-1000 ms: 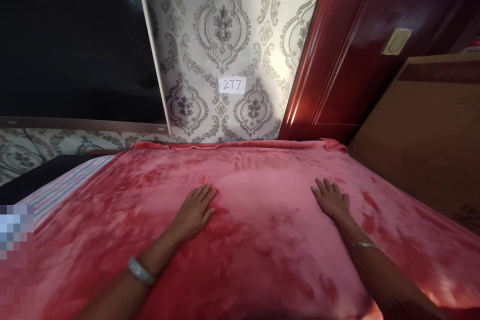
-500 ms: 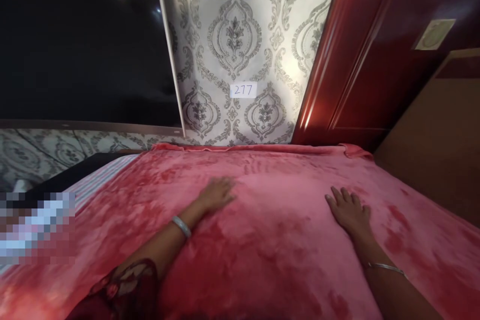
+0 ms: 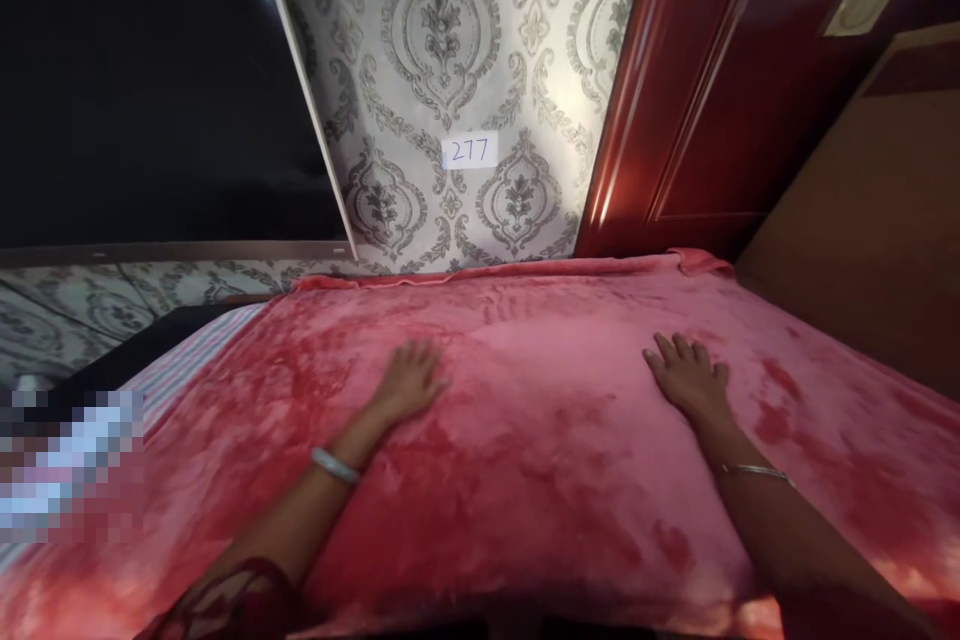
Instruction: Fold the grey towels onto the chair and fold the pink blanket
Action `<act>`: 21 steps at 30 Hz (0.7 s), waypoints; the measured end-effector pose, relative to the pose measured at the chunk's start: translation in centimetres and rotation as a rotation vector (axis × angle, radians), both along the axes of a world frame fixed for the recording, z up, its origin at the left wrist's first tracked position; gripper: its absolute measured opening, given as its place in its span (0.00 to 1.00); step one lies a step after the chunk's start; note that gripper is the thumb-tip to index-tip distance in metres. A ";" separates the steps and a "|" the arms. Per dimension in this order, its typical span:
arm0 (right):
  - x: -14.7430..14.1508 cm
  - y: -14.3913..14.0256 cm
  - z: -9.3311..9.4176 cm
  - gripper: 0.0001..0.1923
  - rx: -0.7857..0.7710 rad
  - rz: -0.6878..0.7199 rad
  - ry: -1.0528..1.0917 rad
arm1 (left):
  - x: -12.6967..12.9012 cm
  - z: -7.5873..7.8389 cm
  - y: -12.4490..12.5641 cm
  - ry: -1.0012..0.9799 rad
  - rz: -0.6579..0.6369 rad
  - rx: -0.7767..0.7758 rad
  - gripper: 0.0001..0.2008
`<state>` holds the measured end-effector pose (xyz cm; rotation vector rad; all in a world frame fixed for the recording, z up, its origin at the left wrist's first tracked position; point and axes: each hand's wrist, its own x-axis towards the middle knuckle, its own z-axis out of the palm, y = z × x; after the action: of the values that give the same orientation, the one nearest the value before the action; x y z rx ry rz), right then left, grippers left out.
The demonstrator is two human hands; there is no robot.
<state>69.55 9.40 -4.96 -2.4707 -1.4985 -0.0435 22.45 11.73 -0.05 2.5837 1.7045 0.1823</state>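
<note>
A plush pink and red blanket (image 3: pixel 510 480) lies spread out beneath both my hands, its far edge bunched into a low fold by the wall. My left hand (image 3: pixel 409 380) is on or just over the blanket, left of the middle, fingers spread and slightly blurred; a wide silver bangle (image 3: pixel 335 466) circles that wrist. Farther right, my right hand (image 3: pixel 686 375) rests palm down on the blanket with its fingers apart. A thin silver bracelet (image 3: pixel 756 471) is on the right wrist. Neither hand grips anything.
A large dark television (image 3: pixel 150 100) stands at the left. Behind the blanket is patterned wallpaper (image 3: pixel 442 70) with a "277" paper label (image 3: pixel 470 151). Dark red wood panelling (image 3: pixel 697 90) and a brown board (image 3: pixel 862 220) border the right. Striped cloth (image 3: pixel 202 350) shows at the left edge.
My left hand has shifted left across the blanket, its fingers now pointing more away from me. My right hand stays almost in place on the blanket. The camera view has tilted slightly.
</note>
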 end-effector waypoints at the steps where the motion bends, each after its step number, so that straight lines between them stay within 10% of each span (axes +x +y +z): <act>1: -0.1 -0.1 0.2 0.35 -0.010 -0.002 -0.001 | 2.2 -0.4 -1.2 0.002 -0.179 -0.052 0.35; 5: -0.4 -0.3 0.5 0.34 -0.038 -0.004 -0.012 | 8.5 -0.3 -7.2 -0.113 -0.839 -0.245 0.31; 8: -0.4 -0.3 0.5 0.34 -0.029 0.005 -0.012 | 9.2 0.8 -9.0 -0.221 -0.949 -0.285 0.28; 16: -0.7 -0.3 0.7 0.34 -0.011 0.002 -0.018 | 1.9 2.4 3.0 -0.058 0.161 0.092 0.29; 19: -0.8 -0.3 0.9 0.33 -0.020 -0.005 -0.023 | 2.5 2.0 4.6 -0.006 0.251 0.061 0.31; 21: -0.8 -0.2 0.8 0.33 -0.024 -0.010 -0.029 | 5.1 1.3 3.0 0.038 0.088 -0.022 0.33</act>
<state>68.76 9.19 -4.14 -2.5071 -1.5064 -0.0639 27.55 14.72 1.22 2.5144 1.8236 0.1166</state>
